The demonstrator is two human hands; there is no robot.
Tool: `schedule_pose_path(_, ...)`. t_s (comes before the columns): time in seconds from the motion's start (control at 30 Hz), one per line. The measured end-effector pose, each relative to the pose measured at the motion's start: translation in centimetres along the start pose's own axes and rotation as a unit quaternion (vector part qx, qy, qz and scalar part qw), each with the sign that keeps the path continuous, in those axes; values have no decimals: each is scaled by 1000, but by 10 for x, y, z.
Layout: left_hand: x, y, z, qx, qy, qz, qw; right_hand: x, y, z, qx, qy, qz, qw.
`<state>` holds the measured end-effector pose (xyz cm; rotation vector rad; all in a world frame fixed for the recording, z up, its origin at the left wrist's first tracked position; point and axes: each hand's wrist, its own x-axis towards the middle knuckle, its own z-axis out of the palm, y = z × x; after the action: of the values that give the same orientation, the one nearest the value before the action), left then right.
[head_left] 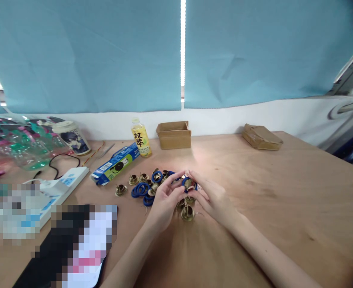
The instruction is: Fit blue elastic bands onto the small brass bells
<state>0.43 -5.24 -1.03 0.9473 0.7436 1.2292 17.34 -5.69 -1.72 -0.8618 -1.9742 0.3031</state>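
Observation:
Between both hands is a blue ring [183, 183] with a brass-coloured metal piece showing inside it. My left hand [166, 200] is closed on its left side, thumb and fingers bent around it. My right hand [215, 198] pinches the right side with its fingertips. Below them stand several brass cup-shaped metal pieces, the nearest [187, 213] just under the held ring. To the left lies a pile of loose blue rings [141, 189] mixed with more brass pieces [121, 189]. Fingers partly cover the pile's right side.
Behind the pile are a blue-green box [116, 164], a yellow drink bottle [142, 140] and an open cardboard box [175, 138]. A closed carton [262, 137] sits at the back right. On the left are a power strip [65, 188], a cup [73, 138], plastic bottles [29, 148] and a blurred phone [92, 240].

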Motion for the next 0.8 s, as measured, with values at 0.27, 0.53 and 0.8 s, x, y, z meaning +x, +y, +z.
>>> schedule_pose_path(0.27,1,7,3,-32,23,-6,999,3,-5,3,99,76,124,984)
schedule_pose_path(0.53,-3,7,5,4,0,4,1000,3,-13,11,292,-6,256,921)
schedule_pose_path(0.8,-2,3,5,40,-27,-19,999,4,-8,5,278,23,258,925)
